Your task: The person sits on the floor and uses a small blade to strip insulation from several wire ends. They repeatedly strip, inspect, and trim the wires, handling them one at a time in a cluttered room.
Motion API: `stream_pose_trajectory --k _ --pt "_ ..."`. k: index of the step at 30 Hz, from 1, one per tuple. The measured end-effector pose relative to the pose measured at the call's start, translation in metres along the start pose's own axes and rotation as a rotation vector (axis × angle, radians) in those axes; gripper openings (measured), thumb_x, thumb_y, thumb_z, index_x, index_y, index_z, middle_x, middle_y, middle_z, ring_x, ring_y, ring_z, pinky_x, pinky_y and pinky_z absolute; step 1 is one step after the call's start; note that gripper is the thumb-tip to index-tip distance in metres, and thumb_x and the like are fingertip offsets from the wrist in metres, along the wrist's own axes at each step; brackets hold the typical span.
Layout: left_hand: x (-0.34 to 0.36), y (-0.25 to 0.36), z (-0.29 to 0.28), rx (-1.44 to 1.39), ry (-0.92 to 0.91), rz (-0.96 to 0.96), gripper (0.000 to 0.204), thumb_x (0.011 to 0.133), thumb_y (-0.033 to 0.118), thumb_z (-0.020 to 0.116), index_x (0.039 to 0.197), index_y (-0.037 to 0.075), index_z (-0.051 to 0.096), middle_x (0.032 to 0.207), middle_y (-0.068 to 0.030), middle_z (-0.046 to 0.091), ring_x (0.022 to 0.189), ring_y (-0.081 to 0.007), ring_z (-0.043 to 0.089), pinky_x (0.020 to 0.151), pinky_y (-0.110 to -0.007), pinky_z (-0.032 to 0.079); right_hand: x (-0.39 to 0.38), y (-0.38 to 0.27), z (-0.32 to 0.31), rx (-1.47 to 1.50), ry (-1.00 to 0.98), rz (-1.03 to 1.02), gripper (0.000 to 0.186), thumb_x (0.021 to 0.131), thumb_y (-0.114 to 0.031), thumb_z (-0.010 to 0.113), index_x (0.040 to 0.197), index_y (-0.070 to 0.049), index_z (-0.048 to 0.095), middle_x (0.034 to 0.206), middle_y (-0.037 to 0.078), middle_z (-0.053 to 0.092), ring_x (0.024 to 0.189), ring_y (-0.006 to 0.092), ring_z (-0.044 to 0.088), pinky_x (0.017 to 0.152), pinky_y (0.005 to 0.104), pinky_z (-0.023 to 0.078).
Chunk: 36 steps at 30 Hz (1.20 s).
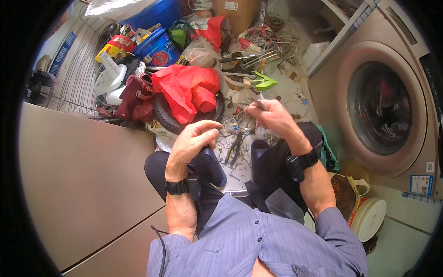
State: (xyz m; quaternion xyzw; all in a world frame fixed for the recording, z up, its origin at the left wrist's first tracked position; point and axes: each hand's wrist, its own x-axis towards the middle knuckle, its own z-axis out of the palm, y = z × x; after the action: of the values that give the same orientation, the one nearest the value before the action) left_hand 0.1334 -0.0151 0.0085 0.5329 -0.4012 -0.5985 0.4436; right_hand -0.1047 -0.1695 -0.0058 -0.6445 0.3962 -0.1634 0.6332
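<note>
My left hand (193, 141) hangs over the cluttered floor near a red cloth bag (187, 90). Its fingers are bent, with thumb and forefinger close together; whether something thin is between them is too small to make out. To the right, my right hand (275, 119) is closed on a small, narrow grey piece (261, 104), whose kind I cannot make out. Below and between the hands, a pair of dark-handled pliers (236, 147) lies among wire scraps (226, 138) on the floor, near my sandals.
A black tyre (167, 115) lies under the red bag. Behind are a blue bucket (159, 48), a lime-green plastic piece (264, 81) and tangled wires (272, 44). A washing machine (318, 92) stands at right, a flat-panelled cabinet (87, 171) at left, a lidded tub (371, 219) at lower right.
</note>
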Motion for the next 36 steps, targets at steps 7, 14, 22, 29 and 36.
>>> stream_pose_trajectory --k 7,14,22,29,36 --pt "0.019 -0.014 0.027 -0.018 -0.051 0.002 0.031 0.1 0.018 0.068 0.124 -0.002 0.065 0.099 -0.0037 0.07 0.091 -0.0108 0.066 0.085 -0.027 0.053 -0.002 0.023 0.031 -0.357 0.299 -0.45 0.022 0.092 -0.019 0.074 0.107 -0.003 0.075 0.089 0.019 0.074 0.079 0.0299 0.075 0.068 0.0344 0.057" --pt "0.034 -0.028 0.048 0.035 0.067 0.1 0.023 0.099 0.019 0.067 0.106 -0.003 0.071 0.089 -0.0004 0.07 0.084 -0.0078 0.062 0.078 -0.026 0.051 -0.01 0.021 0.038 -0.243 0.226 -0.59 0.017 0.09 -0.013 0.073 0.103 -0.003 0.074 0.086 0.019 0.073 0.076 0.0314 0.074 0.067 0.0344 0.056" --pt "0.011 -0.018 0.029 -0.246 -0.144 0.195 0.017 0.097 0.014 0.066 0.093 -0.002 0.071 0.088 -0.0073 0.07 0.084 -0.0144 0.064 0.081 -0.03 0.05 0.003 0.015 0.006 -0.021 0.564 -0.466 0.017 0.097 -0.016 0.066 0.091 -0.002 0.072 0.061 0.003 0.056 0.055 0.0111 0.054 0.053 0.0285 0.043" --pt "0.006 -0.011 -0.004 -0.662 0.033 0.428 0.028 0.104 0.024 0.06 0.09 0.0 0.062 0.089 -0.0121 0.066 0.089 -0.0246 0.065 0.082 -0.034 0.051 -0.006 0.009 -0.015 0.423 0.509 -0.21 0.017 0.1 -0.017 0.065 0.096 -0.001 0.071 0.06 -0.004 0.051 0.05 0.0047 0.041 0.047 0.0231 0.029" --pt "0.01 -0.012 -0.02 -0.902 0.318 0.349 0.022 0.107 0.023 0.056 0.099 0.004 0.065 0.085 -0.0076 0.065 0.087 -0.0254 0.066 0.079 -0.037 0.055 0.002 0.017 -0.023 -0.002 0.67 -0.25 0.019 0.098 -0.019 0.065 0.099 -0.001 0.072 0.064 0.002 0.061 0.057 0.009 0.054 0.053 0.0275 0.042"
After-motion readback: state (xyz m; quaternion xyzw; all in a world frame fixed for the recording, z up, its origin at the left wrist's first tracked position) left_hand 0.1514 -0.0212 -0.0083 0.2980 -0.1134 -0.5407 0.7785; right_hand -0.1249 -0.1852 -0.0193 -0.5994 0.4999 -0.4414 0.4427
